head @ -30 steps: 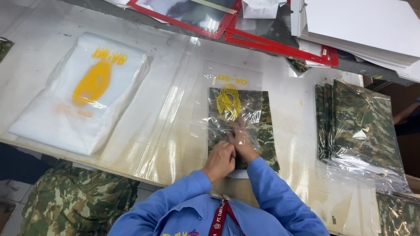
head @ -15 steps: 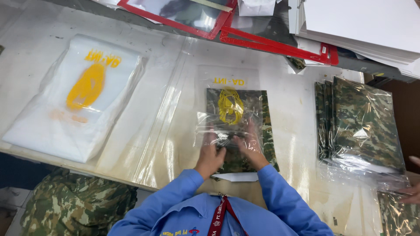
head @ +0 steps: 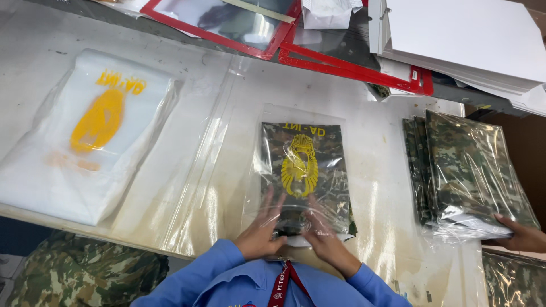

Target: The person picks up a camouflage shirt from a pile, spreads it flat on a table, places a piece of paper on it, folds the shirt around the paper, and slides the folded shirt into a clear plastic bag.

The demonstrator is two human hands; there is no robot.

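At about nine o'clock on the tabletop (head: 364,113), a stack of empty clear bags (head: 96,142) with a yellow emblem is lying well apart from both hands. Moving rightward, the left hand (head: 263,230) is pressing flat, fingers spread and not closed on anything, on the near edge of the bagged camouflage garment (head: 304,176), which is lying at the middle of the tabletop, directly at twelve o'clock from the person. Its long axis is running from six to twelve o'clock, with the open flap end nearest the body. The right hand (head: 327,236) is resting just beside the left, likewise open and flat on the plastic, its fingers blurring slightly. Both hands are sitting at the six o'clock end of the bag, equally near, so the garment is stretching straight away from the grip. Farther right, at about three o'clock, a pile of packed camouflage bundles (head: 463,170) is being held at its near corner by another person's hand (head: 520,236).
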